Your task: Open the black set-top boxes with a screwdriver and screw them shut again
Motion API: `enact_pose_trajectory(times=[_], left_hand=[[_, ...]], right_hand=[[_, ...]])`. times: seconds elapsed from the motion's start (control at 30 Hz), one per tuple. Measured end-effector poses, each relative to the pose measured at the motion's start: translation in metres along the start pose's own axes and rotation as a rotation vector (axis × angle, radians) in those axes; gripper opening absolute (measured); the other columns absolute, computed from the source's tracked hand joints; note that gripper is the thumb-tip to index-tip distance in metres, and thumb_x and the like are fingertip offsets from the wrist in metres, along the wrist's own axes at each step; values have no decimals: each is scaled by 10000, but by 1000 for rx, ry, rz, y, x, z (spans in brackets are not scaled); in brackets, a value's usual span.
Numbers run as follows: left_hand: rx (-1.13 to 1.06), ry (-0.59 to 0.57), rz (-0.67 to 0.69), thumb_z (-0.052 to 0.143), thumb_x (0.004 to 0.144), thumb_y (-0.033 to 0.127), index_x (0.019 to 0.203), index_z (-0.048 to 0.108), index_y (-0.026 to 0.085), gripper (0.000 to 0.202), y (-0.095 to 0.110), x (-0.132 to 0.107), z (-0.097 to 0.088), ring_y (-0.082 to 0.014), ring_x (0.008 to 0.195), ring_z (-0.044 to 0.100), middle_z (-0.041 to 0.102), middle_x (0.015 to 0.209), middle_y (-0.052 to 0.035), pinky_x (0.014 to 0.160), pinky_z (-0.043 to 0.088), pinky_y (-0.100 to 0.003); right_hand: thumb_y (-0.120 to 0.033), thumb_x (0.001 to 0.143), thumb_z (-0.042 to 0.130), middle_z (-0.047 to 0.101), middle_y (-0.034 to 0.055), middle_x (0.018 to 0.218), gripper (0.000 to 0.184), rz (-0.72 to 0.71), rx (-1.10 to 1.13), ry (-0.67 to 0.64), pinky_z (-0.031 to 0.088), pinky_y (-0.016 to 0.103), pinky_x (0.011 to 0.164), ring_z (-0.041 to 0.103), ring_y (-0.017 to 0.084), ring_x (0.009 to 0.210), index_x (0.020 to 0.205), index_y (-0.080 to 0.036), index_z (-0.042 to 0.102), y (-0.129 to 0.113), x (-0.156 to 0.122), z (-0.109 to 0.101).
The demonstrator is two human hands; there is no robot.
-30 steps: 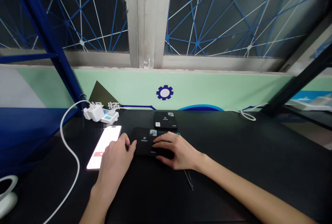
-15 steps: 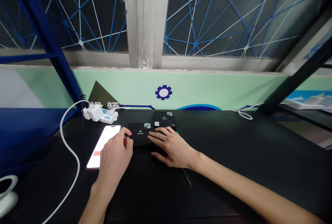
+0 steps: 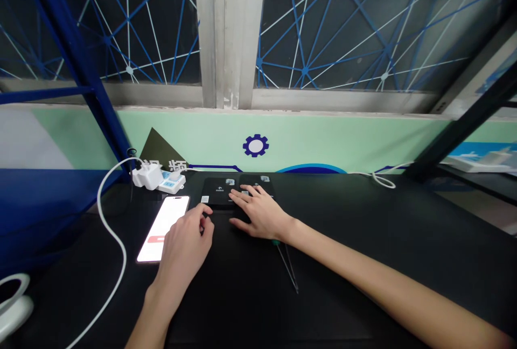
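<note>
My right hand (image 3: 258, 211) lies palm down with fingers spread, its fingertips on the flat black boxes. One black box (image 3: 218, 189) with a white logo, a silvery sticker and a small white label is at the left. A second black box (image 3: 264, 179) of the same look sits beside it at the right, partly hidden by my fingers. My left hand (image 3: 191, 238) rests just in front of the left box, holding nothing, its fingers loosely bent with thumb and forefinger apart. It overlaps the right side of a lit phone (image 3: 161, 225). Below my right wrist lie two thin metal shafts (image 3: 288, 271) with a green part (image 3: 276, 242).
A white power strip (image 3: 172, 182) with a plugged-in white adapter (image 3: 149, 175) stands at the back left. Its white cable (image 3: 117, 241) curves down the left side. A white rounded object (image 3: 14, 314) is at the lower left edge. Another white cable (image 3: 382, 179) lies at the back right.
The left black box has slid back toward the wall, level with the other box. My right hand has moved back with it, uncovering the green part. My left hand has shifted slightly right.
</note>
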State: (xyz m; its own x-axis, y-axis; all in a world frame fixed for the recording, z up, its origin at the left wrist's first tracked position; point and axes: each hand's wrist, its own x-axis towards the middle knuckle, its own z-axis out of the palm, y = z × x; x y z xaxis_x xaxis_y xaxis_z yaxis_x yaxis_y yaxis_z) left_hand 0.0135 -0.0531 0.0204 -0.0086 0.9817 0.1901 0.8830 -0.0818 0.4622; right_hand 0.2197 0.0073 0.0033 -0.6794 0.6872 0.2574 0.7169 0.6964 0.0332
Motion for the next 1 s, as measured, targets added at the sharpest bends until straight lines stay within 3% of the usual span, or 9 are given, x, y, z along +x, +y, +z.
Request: enact_pose_trajectory(times=[0.4, 0.77, 0.9, 1.0], left_hand=[[36, -93, -26, 443, 924, 202, 1030, 613, 268, 211, -3, 0, 3, -204, 713, 654, 666, 743, 15, 624, 384, -274], [25, -131, -22, 439, 937, 216, 1031, 609, 261, 200, 1, -1, 0, -194, 696, 621, 657, 753, 11, 590, 373, -273], [-19, -153, 25, 437, 942, 217, 1042, 606, 251, 200, 2, -2, 2, -195, 736, 630, 660, 790, -3, 612, 395, -276], [-63, -181, 81, 432, 950, 241, 1063, 609, 257, 211, 3, -1, 3, -199, 795, 643, 677, 887, -15, 647, 425, -290]], right_hand=[[-543, 944, 516, 528, 149, 1475, 652, 53, 40, 3, 377, 561, 1062, 422, 403, 1338, 1435, -114, 517, 9, 16, 6], [-573, 947, 501, 524, 148, 1473, 662, 69, 110, 14, 385, 546, 1054, 438, 374, 1305, 1447, -139, 496, 14, 13, 4], [-479, 961, 521, 615, 154, 1291, 502, 126, 81, 83, 443, 482, 980, 537, 321, 1150, 1359, -177, 567, 15, -2, -7], [-429, 891, 616, 625, 138, 1145, 423, 190, 20, 98, 460, 454, 924, 573, 310, 1060, 1237, -186, 621, 16, -20, -18]])
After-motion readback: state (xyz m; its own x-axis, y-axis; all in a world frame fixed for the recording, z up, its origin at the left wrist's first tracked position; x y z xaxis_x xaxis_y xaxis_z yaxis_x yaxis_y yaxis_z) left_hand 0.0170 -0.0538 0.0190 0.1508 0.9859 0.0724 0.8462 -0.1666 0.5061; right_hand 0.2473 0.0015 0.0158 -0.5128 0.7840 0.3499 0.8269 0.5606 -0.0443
